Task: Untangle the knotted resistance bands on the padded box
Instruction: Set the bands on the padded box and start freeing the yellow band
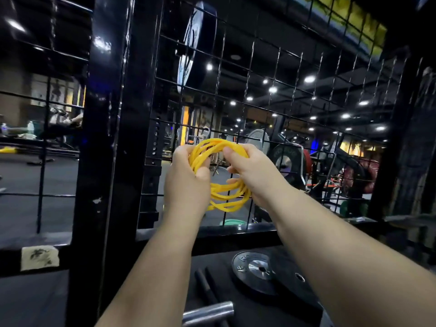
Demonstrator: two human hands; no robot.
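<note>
Tangled yellow bands are up in the air, clear of any surface. The left hand is curled round one bunch, the right hand pinches strands on top, and loops sag between the wrists. A black post stands left, with a weight plate and chrome bar below

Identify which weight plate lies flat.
The black plate marked 45, lowest in view. The high plate and those behind the mesh stand on edge.
</note>
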